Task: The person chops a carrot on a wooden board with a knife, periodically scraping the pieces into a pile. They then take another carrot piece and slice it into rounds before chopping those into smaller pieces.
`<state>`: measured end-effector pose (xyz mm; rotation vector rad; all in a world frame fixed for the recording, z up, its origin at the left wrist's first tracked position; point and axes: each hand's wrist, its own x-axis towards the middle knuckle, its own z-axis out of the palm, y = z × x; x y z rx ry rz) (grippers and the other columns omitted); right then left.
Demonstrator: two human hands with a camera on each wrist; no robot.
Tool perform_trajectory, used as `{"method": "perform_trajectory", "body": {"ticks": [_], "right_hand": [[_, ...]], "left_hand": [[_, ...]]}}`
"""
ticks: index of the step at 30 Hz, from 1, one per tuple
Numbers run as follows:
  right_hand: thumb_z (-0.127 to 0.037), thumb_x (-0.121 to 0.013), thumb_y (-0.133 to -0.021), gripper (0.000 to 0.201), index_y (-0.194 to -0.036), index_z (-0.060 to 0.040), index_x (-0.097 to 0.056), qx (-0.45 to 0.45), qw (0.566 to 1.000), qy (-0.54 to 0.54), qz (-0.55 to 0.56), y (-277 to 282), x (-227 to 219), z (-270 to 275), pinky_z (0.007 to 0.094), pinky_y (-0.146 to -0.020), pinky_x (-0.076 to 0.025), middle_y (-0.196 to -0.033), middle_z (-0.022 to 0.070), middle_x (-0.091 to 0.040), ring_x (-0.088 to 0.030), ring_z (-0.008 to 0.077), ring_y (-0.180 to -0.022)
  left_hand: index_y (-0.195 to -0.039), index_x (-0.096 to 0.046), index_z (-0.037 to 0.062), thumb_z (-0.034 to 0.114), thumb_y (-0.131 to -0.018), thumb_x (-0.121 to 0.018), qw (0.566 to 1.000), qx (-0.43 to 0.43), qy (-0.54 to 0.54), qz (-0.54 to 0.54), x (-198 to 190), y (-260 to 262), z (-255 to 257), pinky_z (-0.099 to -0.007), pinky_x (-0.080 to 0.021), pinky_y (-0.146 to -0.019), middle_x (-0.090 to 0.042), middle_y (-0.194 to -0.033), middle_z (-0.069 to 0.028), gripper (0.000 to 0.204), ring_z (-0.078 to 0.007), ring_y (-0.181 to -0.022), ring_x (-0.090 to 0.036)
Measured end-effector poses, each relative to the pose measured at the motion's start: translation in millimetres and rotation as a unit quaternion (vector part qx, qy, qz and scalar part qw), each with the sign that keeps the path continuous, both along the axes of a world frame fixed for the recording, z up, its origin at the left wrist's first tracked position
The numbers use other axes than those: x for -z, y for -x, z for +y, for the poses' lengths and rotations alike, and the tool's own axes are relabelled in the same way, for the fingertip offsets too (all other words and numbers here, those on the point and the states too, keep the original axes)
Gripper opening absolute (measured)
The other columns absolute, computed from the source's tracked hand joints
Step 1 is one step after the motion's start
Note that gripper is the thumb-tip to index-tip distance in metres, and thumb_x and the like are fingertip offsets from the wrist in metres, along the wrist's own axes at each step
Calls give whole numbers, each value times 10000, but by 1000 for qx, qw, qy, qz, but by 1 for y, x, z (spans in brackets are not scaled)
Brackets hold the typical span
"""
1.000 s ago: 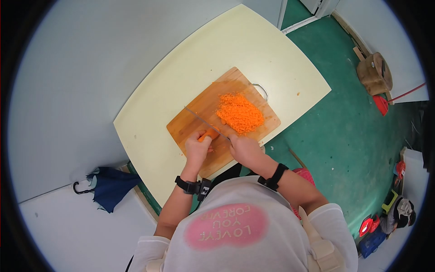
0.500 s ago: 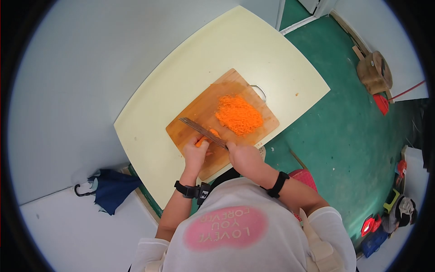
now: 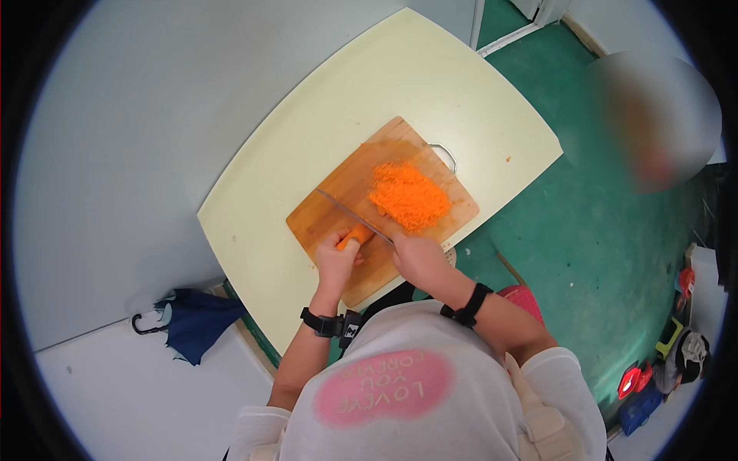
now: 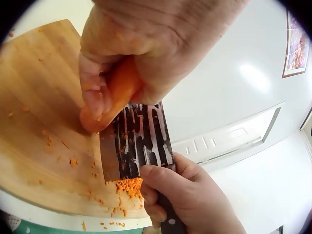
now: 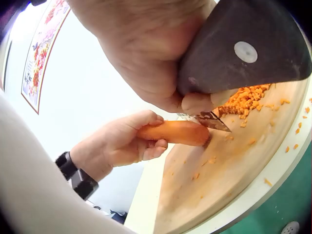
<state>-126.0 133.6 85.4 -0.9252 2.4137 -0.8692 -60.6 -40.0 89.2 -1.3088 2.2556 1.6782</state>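
On the wooden cutting board (image 3: 307, 219), my left hand (image 3: 335, 257) grips a piece of carrot (image 3: 356, 234), its cut end toward the knife. My right hand (image 3: 423, 261) holds the dark handle of a broad knife (image 3: 350, 211). The blade stands on edge at the end of the carrot, as the left wrist view shows with the blade (image 4: 139, 141) beside the carrot (image 4: 123, 85). A heap of finely chopped carrot (image 3: 409, 197) lies on the board beyond the knife. In the right wrist view the carrot (image 5: 175, 132) lies between fingers and thumb.
The board rests on a pale yellow table (image 3: 400, 61), its metal handle (image 3: 446, 156) toward the right. Small orange crumbs lie around the board. A dark blue umbrella (image 3: 201, 319) leans by the wall at left. A blurred area covers the upper right.
The knife tilted flatter half a second ago, with shreds on the carrot's end; now its blade is back on edge. Both hands stay close to where they were. The blurred shape at upper right is new.
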Motion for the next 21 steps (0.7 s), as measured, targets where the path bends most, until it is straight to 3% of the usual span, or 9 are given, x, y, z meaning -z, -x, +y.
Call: {"method": "perform_trajectory", "body": {"ticks": [5, 11, 18, 21], "right_hand": [[-112, -519, -843, 101, -878, -19, -537, -6, 1000, -6, -16, -7, -14, 8, 480, -525, -483, -642, 184, -621, -633, 357, -593], [-110, -521, -839, 94, -872, -23, -536, -3, 1000, 1, -26, 3, 3, 9, 486, -523, -483, -641, 184, -620, -622, 359, -573], [-83, -525, -815, 86, -874, -21, -532, 6, 1000, -22, 2, -16, -19, 11, 454, -493, -482, -616, 165, -604, -618, 342, -558], [-72, -529, -803, 90, -878, -23, -530, -2, 1000, -25, 11, -14, -20, 12, 429, -479, -483, -608, 148, -598, -624, 320, -557]], "left_hand": [[-1075, -602, -97, 113, -835, -578, 1000, 18, 3, 19, 4, 1, -2, -258, -557, -524, -643, -841, -144, 320, -146, -582, -629], [-1076, -595, -95, 87, -842, -554, 1000, 11, -10, 9, 1, 1, -2, -270, -569, -534, -637, -882, -129, 299, -147, -594, -620], [-1090, -607, -75, 108, -844, -548, 999, 31, -17, 17, -4, 0, 0, -264, -564, -577, -650, -845, -94, 312, -132, -634, -629], [-1166, -570, -47, 110, -857, -508, 997, 57, -50, 21, -4, 0, -3, -272, -569, -613, -646, -937, -93, 352, -131, -671, -623]]}}
